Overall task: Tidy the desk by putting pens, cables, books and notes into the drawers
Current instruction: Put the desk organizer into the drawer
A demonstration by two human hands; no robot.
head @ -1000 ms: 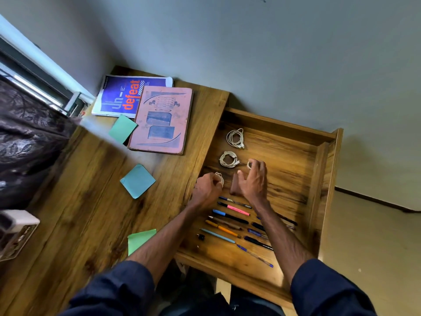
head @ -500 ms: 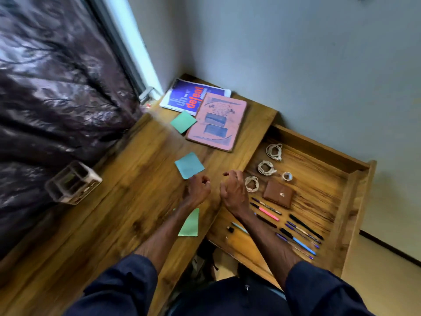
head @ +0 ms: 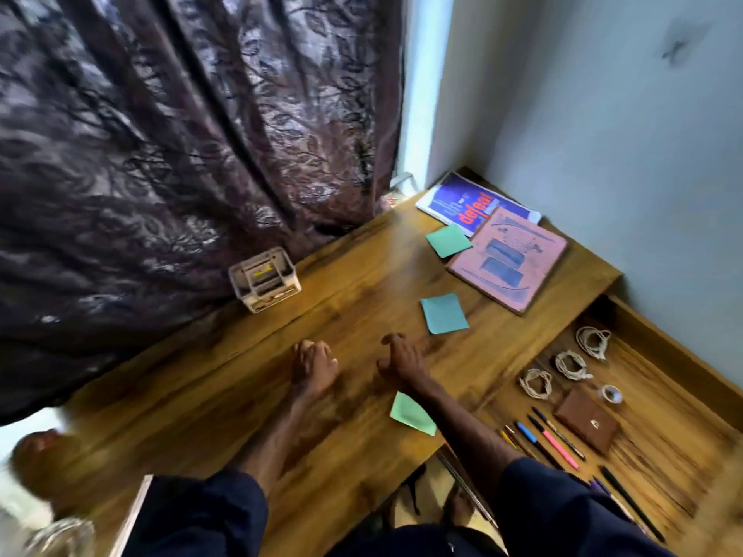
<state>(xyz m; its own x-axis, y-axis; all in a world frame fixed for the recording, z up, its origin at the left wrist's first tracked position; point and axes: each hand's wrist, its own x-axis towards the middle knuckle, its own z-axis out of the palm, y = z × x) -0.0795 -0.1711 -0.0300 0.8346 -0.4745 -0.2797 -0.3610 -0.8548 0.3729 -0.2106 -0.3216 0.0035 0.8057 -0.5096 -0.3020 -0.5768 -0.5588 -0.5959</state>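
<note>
My left hand (head: pixel 313 367) and my right hand (head: pixel 400 357) hover over the wooden desk (head: pixel 249 396), fingers loosely curled, holding nothing. A blue sticky note (head: pixel 443 313) lies just beyond my right hand, a green one (head: pixel 412 414) beside my right forearm, and a teal one (head: pixel 448 240) near the books. A blue book (head: pixel 462 199) and a pink book (head: pixel 508 259) lie at the far corner. The open drawer (head: pixel 659 400) on the right holds three coiled white cables (head: pixel 571 364), several pens (head: pixel 553 442), a brown wallet (head: pixel 586 424) and a tape roll (head: pixel 611 393).
A clear plastic organizer (head: pixel 265 279) stands at the desk's back edge against a dark patterned curtain (head: pixel 181 154). A grey wall (head: pixel 603 134) borders the desk and drawer on the right. A blurred object (head: pixel 36 468) sits at the lower left.
My view swung left. Both hands left the drawer and moved left over the desk top; the wallet and cables stay in the drawer.
</note>
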